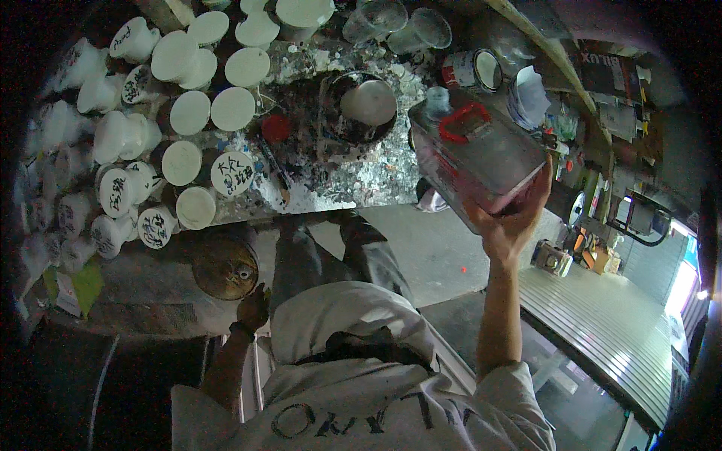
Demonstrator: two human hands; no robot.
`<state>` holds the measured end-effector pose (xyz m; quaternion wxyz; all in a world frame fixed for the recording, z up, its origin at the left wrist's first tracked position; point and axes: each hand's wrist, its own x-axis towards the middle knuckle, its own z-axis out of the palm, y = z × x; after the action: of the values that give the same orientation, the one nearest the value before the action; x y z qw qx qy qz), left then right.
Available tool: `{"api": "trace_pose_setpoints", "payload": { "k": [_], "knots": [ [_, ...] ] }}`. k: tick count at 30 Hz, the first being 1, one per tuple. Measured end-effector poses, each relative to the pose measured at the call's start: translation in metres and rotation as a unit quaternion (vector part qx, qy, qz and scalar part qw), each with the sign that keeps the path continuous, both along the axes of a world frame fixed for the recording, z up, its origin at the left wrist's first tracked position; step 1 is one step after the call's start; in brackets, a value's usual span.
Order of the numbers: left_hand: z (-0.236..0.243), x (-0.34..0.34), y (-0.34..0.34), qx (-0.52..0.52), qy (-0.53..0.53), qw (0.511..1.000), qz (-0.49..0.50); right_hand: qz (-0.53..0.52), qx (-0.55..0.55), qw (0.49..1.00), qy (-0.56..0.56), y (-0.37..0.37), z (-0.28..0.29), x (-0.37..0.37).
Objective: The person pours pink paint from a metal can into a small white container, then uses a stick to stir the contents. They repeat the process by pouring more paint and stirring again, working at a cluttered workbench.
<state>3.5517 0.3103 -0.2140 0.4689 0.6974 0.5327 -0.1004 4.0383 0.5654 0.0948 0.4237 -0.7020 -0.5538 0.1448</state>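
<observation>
A rectangular metal can (496, 161) with a red carrying handle and a pale spout cap is held up at the right of the bench. My right hand (519, 192) grips its near end, with the fingers partly hidden beneath it. Low beside my left thigh, my left hand (253, 307) is in shadow with its fingers curled; what they hold, if anything, I cannot make out. Left of the raised can, an open dark pot (368, 103) of whitish liquid stands on the bench. A red round lid (276, 128) and a thin brush (275, 171) lie nearer the bench's middle.
Many white-lidded tubs (232, 173) crowd the paint-spattered bench (323, 197) at left, some marked by hand. Clear plastic cups (420, 31), an open paint tin (472, 71) and stacked pale cups (529, 98) stand at the far right. A round brownish metal object (226, 269) sits below the bench.
</observation>
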Motion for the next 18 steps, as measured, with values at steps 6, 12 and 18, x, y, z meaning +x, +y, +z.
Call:
{"api": "trace_pose_setpoints", "payload": {
  "k": [6, 12, 18],
  "knots": [
    [0.07, 0.041, 0.046, -0.022, -0.046, 0.992, 0.115, 0.011, -0.034, 0.997, 0.062, -0.055, 0.029, 0.038],
    [0.136, 0.104, 0.098, 0.035, -0.199, 0.953, 0.224, 0.03, -0.111, 0.99, 0.076, -0.133, 0.024, 0.047],
    [0.216, 0.192, 0.151, 0.107, -0.284, 0.94, 0.156, 0.112, -0.141, 0.966, 0.186, -0.181, -0.003, 0.043]
  ]
}}
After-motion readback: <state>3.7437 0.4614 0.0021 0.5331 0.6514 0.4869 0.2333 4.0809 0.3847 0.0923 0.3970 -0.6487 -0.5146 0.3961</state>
